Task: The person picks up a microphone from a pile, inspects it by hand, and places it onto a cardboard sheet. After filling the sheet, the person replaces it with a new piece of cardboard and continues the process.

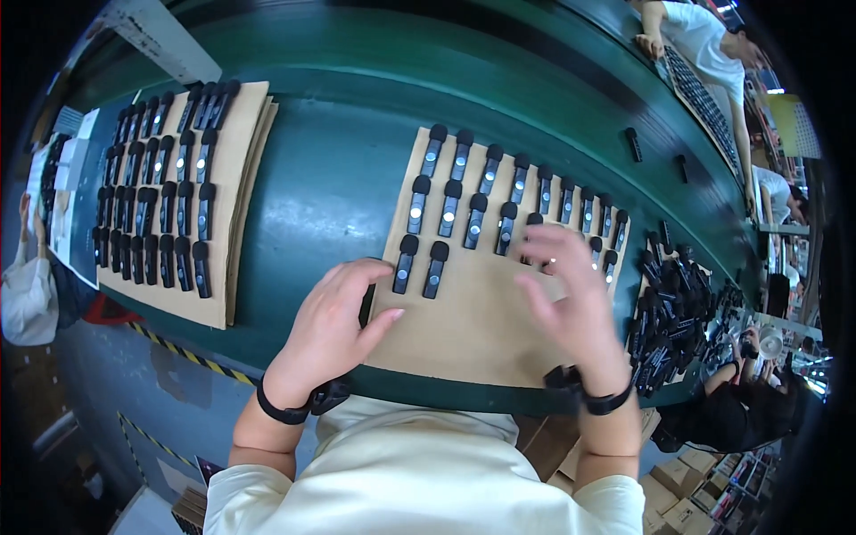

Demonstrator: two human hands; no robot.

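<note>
Small black microphones with foam tops (432, 269) lie in rows on a sheet of brown cardboard (464, 334) in front of me. Beside the sheet's left edge is my left hand (337, 310), its thumb and fingers apart near the lowest row. A dark patch shows between them, too shadowed to make out. My right hand (571, 285), blurred by motion, hovers over the right part of the rows with thumb and fingers spread. It partly covers a few microphones. Several microphones have a bright lit spot on the body.
More microphones lie in rows on stacked cardboard sheets (223, 267) at the left. A heap of black microphones (669, 312) sits at the right. Two loose ones (634, 144) lie on the green table (312, 178). A co-worker (704, 40) reaches across a tray at the far right.
</note>
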